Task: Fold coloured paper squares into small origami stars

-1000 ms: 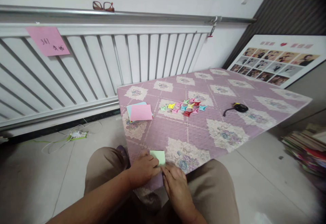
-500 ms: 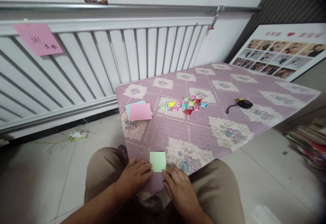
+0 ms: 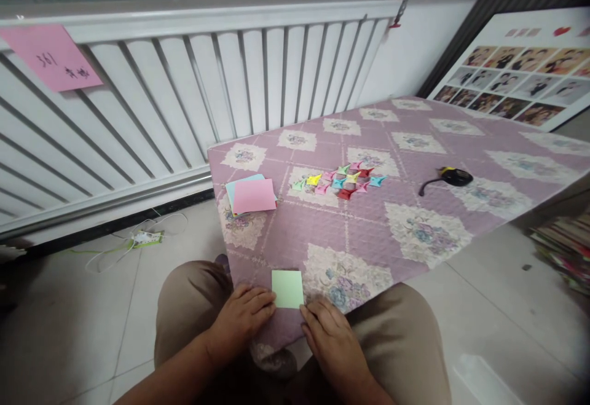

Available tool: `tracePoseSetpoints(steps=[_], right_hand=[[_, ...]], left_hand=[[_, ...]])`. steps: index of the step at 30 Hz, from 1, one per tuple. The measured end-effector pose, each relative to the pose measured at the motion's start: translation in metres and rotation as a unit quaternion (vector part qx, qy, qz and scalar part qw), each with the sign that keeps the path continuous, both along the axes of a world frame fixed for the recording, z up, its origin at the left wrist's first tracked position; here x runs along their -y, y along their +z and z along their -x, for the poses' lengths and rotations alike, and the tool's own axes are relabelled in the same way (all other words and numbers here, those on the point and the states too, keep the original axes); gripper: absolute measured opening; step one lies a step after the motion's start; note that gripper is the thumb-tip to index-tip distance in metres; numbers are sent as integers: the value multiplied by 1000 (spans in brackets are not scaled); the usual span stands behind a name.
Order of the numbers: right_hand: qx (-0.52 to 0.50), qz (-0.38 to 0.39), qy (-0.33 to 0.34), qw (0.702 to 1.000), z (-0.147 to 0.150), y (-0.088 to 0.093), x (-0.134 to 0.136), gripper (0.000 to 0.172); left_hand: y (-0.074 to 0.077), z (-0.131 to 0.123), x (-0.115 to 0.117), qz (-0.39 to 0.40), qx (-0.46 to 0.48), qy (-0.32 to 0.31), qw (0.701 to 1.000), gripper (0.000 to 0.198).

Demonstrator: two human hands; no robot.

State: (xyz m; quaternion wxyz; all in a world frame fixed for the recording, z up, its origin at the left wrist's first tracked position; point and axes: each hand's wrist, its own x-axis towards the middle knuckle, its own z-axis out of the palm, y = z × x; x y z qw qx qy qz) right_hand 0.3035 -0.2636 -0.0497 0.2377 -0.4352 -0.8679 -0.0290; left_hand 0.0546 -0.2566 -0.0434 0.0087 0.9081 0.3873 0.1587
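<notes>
Head view: the left hand [image 3: 242,316] lies palm down, fingers loosely extended, its fingertips at the left edge of a green paper square [image 3: 287,289], near the lower corner. The right hand [image 3: 334,337], likewise palm down and unclenched, has its fingertips at the lower right corner. The square lies flat on the tablecloth [image 3: 299,230] between both hands' fingertips. Beyond the left hand rests a paper stack [image 3: 253,196]; farther ahead of the right hand sit small folded paper pieces [image 3: 338,183].
</notes>
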Motion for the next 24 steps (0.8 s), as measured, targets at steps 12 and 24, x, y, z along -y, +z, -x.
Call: tracePoseSetpoints(steps=[12, 24], right_hand=[[-110, 84, -63, 988, 5, 7, -9, 26], [-153, 76, -151, 974, 29, 8, -24, 10]], left_hand=[[-1, -3, -1, -36, 21, -2, 999, 11], [-1, -10, 11, -33, 111, 120, 986, 15]])
